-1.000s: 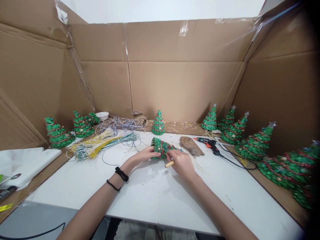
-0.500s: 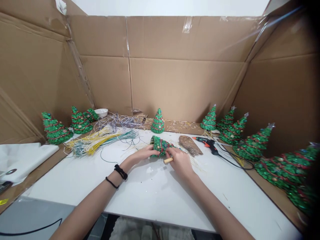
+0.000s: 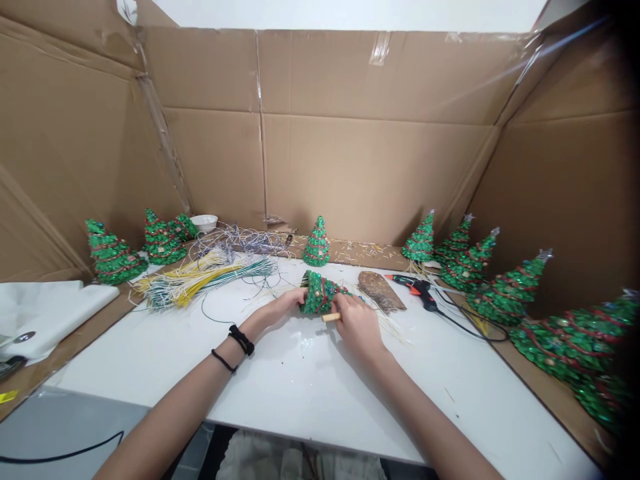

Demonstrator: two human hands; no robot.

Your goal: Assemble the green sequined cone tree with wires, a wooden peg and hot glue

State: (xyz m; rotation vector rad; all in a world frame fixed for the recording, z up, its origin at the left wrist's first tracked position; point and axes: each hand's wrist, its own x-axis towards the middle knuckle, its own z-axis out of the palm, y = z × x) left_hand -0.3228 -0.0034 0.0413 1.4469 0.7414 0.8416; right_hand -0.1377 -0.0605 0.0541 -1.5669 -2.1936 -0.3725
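A small green beaded Christmas tree point(image 3: 319, 292) with red garland lies on its side on the white table, its base end to the left. My left hand point(image 3: 289, 304) is closed at that base, the fingertips partly hidden behind the rim. Close against the tree's front, my right hand point(image 3: 357, 323) grips a tool with a short light wooden handle point(image 3: 331, 318). The handle sticks out to the left below the fingers; the tool's working end is hidden. A brown patterned piece point(image 3: 381, 291) lies just beyond my right hand.
A black glue gun point(image 3: 417, 288) with its cord lies to the right. Bundled yellow, white and green wires point(image 3: 200, 283) spread at left, beside a white bowl point(image 3: 204, 223). Finished-looking trees point(image 3: 510, 288) line the right edge; another tree point(image 3: 316, 245) stands at the back.
My left fingers have shifted from the tree's front towards its base rim. The wooden handle has moved slightly left and lies more level. The head view has shifted a little.
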